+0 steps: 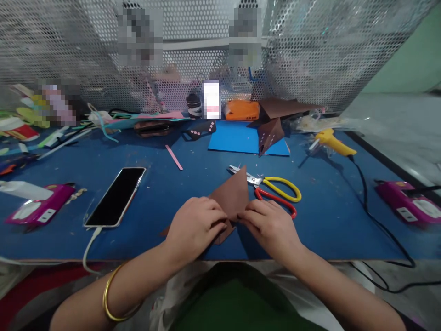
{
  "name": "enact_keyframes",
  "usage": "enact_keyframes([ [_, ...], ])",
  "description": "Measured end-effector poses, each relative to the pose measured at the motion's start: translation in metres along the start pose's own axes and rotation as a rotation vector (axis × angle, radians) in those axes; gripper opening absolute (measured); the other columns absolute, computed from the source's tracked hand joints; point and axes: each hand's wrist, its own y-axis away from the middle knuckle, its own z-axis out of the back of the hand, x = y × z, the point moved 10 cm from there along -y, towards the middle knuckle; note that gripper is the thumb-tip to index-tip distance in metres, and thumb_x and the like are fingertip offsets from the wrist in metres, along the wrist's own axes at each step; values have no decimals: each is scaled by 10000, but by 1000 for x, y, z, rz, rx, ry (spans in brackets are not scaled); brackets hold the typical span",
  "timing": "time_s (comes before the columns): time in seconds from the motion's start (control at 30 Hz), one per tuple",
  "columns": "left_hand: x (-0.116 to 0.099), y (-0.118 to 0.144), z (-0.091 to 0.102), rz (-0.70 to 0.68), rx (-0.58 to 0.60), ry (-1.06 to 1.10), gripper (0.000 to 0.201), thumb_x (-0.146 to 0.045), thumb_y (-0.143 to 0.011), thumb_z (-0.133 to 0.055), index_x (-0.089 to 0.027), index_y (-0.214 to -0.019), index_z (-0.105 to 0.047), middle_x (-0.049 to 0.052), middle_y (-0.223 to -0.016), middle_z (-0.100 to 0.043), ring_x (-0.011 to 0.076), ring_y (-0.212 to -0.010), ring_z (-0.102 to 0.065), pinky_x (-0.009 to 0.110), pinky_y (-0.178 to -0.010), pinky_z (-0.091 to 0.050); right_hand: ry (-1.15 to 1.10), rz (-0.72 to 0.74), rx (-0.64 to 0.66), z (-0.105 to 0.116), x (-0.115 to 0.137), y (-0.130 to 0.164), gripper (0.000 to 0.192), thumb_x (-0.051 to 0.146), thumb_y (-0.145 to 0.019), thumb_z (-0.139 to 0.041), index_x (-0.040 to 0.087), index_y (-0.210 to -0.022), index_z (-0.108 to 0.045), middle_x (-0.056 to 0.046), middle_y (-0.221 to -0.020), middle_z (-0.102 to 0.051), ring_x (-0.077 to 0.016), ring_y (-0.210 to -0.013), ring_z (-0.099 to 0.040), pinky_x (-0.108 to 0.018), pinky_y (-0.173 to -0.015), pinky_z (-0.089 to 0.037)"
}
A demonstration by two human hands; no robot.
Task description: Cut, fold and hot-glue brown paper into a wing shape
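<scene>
- The left hand (196, 225) and the right hand (272, 225) lay side by side on the brown paper (231, 195), fingertips bent down and pinching a fold near its lower middle.
- The brown paper rested on the blue table (165, 193) just in front of the person, its point rising away from the hands and overlapping the blades of the scissors (275, 191).
- To do this fold well, it seemed best to keep the edges lined up, press with both thumbs from the middle outward, and hold the sheet flat so the crease ran sharp.
- One pair of scissors, with a yellow and a red handle, lay just beyond the right hand.
- One phone (116, 196) lay face up to the left, on a cable.
- One yellow glue gun (332, 141) stood far right.
- Two pink packs showed: one at the left edge (37, 209), one at the right (404, 202).
- One blue sheet (237, 137) carried a second folded brown piece (270, 133).
</scene>
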Motion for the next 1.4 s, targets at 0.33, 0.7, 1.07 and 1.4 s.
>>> enact_keyframes([
  [0.33,14,-20,-4,84,-4,210,36,-224,-777,-755,-260,-778,-753,-11,-834,-744,194,-813,-627,325,-745,-439,-220,-304,20,-9,-24,5,178,157,-936,-551,186,-880,-717,-51,-858,-663,-178,-760,-594,-315,-671,-451],
  [0.7,23,-29,-10,99,28,309,102,-219,-818,-703,-250,-727,-737,-1,-815,-709,187,-833,-621,321,-737,-441,-64,-353,-2,-5,-19,4,226,252,-965,-542,185,-789,-667,-52,-781,-623,-178,-685,-541,-316,-630,-394],
  [1.07,20,-28,-8,121,-2,225,161,-273,-862,-689,-206,-716,-676,3,-780,-670,181,-797,-599,323,-723,-405,102,-330,54,-11,-15,-1,244,235,-962,-474,190,-730,-537,-51,-744,-560,-175,-627,-440,-324,-605,-291],
  [1.4,13,-20,-4,24,-57,122,131,-268,-908,-623,-207,-815,-692,26,-856,-698,194,-811,-621,323,-704,-436,139,-315,89,-15,-14,-3,236,206,-953,-443,194,-727,-512,-40,-715,-527,-171,-599,-413,-326,-604,-247],
])
